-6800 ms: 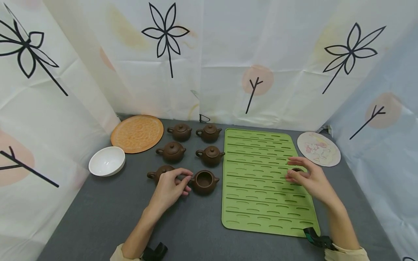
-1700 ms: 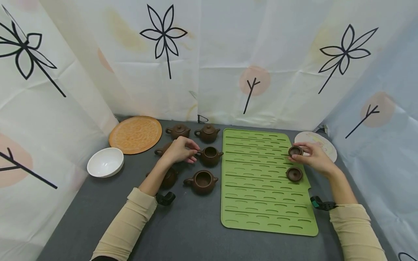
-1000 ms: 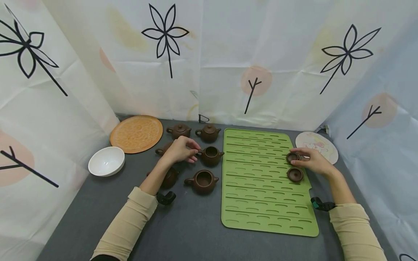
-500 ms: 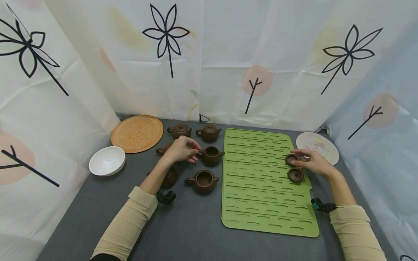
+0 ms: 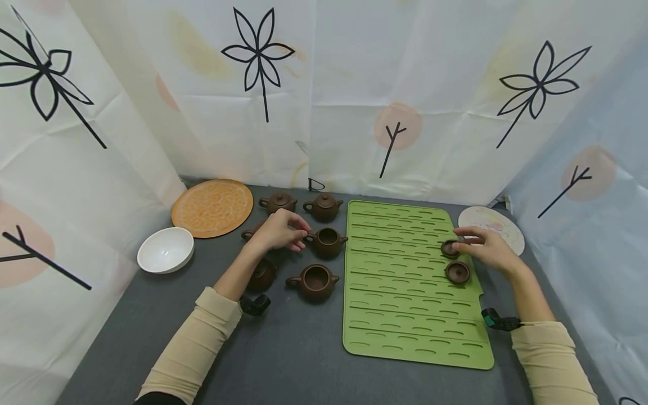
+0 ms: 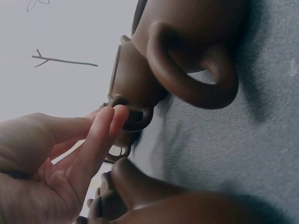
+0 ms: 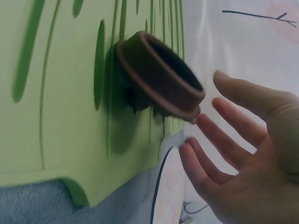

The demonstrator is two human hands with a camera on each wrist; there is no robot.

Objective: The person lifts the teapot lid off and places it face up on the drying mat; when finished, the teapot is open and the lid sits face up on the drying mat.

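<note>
My left hand (image 5: pixel 284 230) pinches the handle of a lidless brown clay teapot (image 5: pixel 328 244); in the left wrist view its fingertips (image 6: pixel 117 114) meet at a handle. Another lidless teapot (image 5: pixel 316 283) stands nearer on the grey table. Two teapot lids lie upturned on the green mat (image 5: pixel 405 315): the far lid (image 5: pixel 449 248) and the near lid (image 5: pixel 458 273). My right hand (image 5: pixel 486 250) is beside the far lid, fingers parted, thumb over its edge. A single upturned lid (image 7: pixel 159 77) fills the foreground of the right wrist view, before the spread right hand (image 7: pixel 247 135).
Lidded teapots (image 5: pixel 324 206) stand at the back, with another teapot (image 5: pixel 263 275) partly behind the left forearm. A white bowl (image 5: pixel 166 251) and an orange round mat (image 5: pixel 212 209) lie left. A pale round mat (image 5: pixel 493 225) lies behind the right hand.
A second lid, held by my right hand, came down onto the mat behind the first; the fingers have now let it go. My left hand moved earlier from the near teapot to the middle one.
</note>
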